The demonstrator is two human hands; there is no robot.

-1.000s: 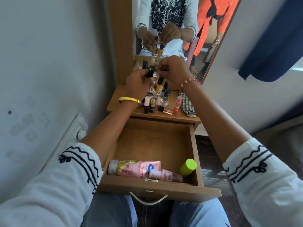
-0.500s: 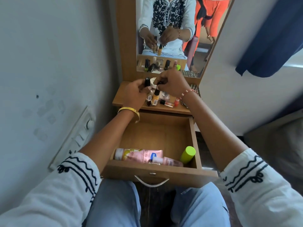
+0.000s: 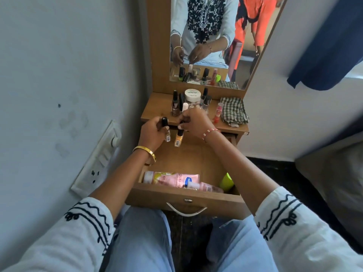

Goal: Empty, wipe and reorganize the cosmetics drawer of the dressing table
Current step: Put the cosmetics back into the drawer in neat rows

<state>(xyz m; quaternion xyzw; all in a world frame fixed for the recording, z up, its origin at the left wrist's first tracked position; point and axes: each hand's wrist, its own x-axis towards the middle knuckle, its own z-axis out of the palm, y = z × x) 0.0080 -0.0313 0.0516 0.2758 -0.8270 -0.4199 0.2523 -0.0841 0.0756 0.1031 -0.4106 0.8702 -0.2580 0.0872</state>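
The wooden drawer (image 3: 182, 201) of the dressing table is pulled open below my arms. My left hand (image 3: 153, 134) is shut on a small black-capped nail polish bottle (image 3: 166, 127) over the drawer's back. My right hand (image 3: 193, 121) grips a yellow nail polish bottle (image 3: 178, 139) by its cap, just right of the left one. At the drawer's front lie a pink lotion bottle (image 3: 170, 178), a smaller pink tube (image 3: 204, 187) and a green-capped container (image 3: 226, 181).
On the table top (image 3: 157, 112) stand several nail polish bottles (image 3: 175, 104), a white-lidded jar (image 3: 192, 95), a red lip balm (image 3: 218, 112) and a folded checked cloth (image 3: 233, 111). A mirror (image 3: 212, 36) rises behind. A switchboard (image 3: 98, 158) is on the left wall.
Both hands have come down from the table top towards the drawer, each carrying a nail polish bottle. The camera has tilted lower.
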